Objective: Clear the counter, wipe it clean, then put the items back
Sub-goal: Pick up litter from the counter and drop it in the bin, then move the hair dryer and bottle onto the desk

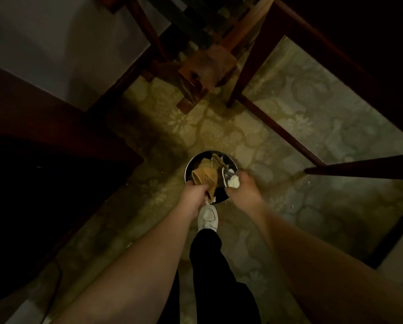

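A round metal bin (191, 163) stands on the patterned carpet right below me, with brown paper and other scraps inside. My left hand (194, 191) reaches down over its near rim and grips a brown paper bag (206, 175) together with a bit of white paper. My right hand (241, 189) hovers over the bin's right side and pinches a crumpled white wad (232, 182) next to a silvery wrapper. Both arms stretch straight down from the bottom of the view.
My white shoe (208, 217) and dark trouser leg stand just before the bin. A wooden chair (210, 64) stands beyond it, a dark table leg and rail (277, 127) run at the right, and a dark wooden cabinet (55, 136) fills the left.
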A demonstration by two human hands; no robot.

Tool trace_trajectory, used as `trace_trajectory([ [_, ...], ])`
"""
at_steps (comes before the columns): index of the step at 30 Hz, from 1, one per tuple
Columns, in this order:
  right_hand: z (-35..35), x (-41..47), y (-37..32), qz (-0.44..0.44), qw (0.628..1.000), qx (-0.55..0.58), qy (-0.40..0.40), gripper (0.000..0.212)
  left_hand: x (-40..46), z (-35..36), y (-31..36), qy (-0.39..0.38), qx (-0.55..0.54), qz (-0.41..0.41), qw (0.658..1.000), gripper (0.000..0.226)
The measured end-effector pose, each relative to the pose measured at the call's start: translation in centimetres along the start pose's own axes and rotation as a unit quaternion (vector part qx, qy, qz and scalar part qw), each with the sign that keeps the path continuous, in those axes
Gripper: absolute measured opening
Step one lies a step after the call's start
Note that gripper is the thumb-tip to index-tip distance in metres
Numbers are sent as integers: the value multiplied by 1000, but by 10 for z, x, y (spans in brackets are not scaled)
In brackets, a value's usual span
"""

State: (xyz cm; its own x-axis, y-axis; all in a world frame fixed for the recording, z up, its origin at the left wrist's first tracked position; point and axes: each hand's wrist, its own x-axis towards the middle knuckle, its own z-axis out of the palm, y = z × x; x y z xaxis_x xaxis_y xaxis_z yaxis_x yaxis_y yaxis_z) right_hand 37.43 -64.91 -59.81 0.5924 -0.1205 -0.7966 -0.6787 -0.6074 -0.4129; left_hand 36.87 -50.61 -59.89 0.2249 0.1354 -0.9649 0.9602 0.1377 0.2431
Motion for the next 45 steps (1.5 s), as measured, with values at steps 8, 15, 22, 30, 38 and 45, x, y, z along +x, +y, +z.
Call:
trace_trajectory([
  [8,-13,-9,-9,-12,994,-104,-34,50,-13,-12,12,-20,43,-7,999,44],
  [15,-32,-57,-29,-40,991,-116,-47,29,-76,-51,25,26,198,89,976,26],
  [22,-64,-123,-92,-109,974,-185,-68,12,-179,-108,56,60,278,202,937,21],
  [30,-98,-220,-202,-273,914,-298,-20,19,-327,-175,90,131,268,322,898,15],
  [38,-92,-335,-310,-461,830,-311,33,24,-463,-249,82,199,203,434,855,12],
  [45,-59,-432,-384,-604,753,-259,30,18,-543,-329,63,271,80,537,795,7],
])
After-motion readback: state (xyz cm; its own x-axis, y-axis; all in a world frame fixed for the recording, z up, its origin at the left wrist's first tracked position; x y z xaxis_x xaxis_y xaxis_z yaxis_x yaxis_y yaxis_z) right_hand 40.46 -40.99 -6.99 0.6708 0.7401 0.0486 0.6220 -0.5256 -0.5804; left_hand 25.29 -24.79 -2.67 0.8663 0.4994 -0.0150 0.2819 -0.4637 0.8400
